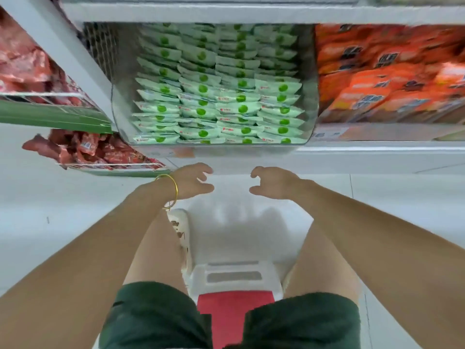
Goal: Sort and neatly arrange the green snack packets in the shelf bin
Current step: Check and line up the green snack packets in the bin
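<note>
Green snack packets (221, 96) already sit in 4 tidy columns inside the clear shelf bin (118, 114) at 12 o'clock, so your sorting looks almost done. Your left hand (193, 182) and right hand (274, 183) hover below it, fingers loosely curled, holding nothing.

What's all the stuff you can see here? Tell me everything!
green snack packets: many, green and white, four stacks in the clear shelf bin
orange packets: many, orange, right of the bin
red packets: many, red, wire baskets at left
stool: one, white with red top, under the person
bangle: one, gold, left wrist
left hand: one, empty, below the bin
right hand: one, empty, below the bin
</note>
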